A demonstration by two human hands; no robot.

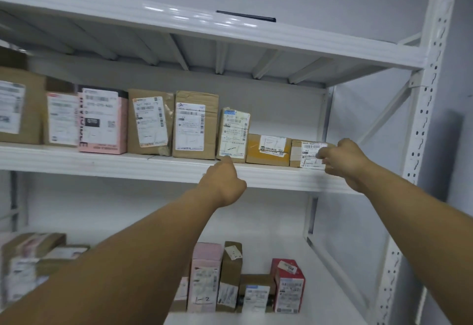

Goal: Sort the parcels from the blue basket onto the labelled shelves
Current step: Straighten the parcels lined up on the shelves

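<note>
hands raised: left hand [225, 186] curled against upright parcel [233, 135], right hand [343, 158] pinching end parcel [308, 155].

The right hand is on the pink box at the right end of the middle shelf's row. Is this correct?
No. The head view shows that the box at the right hand is brown, not pink; it does stand at the right end of the middle shelf's row.

The shelving [281, 178] looks like white painted metal, its top beam [204, 23] glossy. Brown parcels [195, 99] are matt, creased cardboard with smooth paper labels [190, 126]; at five o'clock, a red box [289, 283], perhaps glossy.
</note>
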